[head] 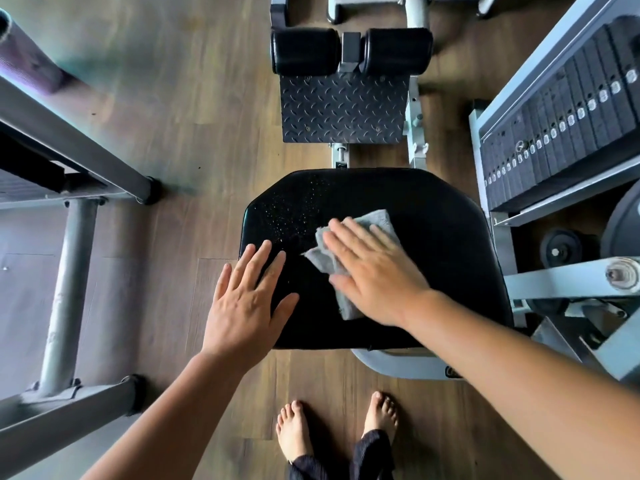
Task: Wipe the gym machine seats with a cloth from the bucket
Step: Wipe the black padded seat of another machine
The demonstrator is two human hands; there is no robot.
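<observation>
Gym, weight stack [568, 133], padded machine seat [433, 244]

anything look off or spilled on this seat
Fine droplets speckle the far-left part of the black seat, around; likely spray not yet wiped. The right hand presses the grey cloth beside them. Nothing looks damaged or askew.

The right hand [377, 271] lies flat on the cloth [332, 261], which lies on the seat [433, 237]. The left hand [246, 303] rests just left of it, at the seat's left edge. Beyond both hands lies the footplate [343, 109], then two rollers [304, 50]. The weight stack [561, 133] stands right of the right hand; a frame [69, 278] stands left of the left hand.
</observation>
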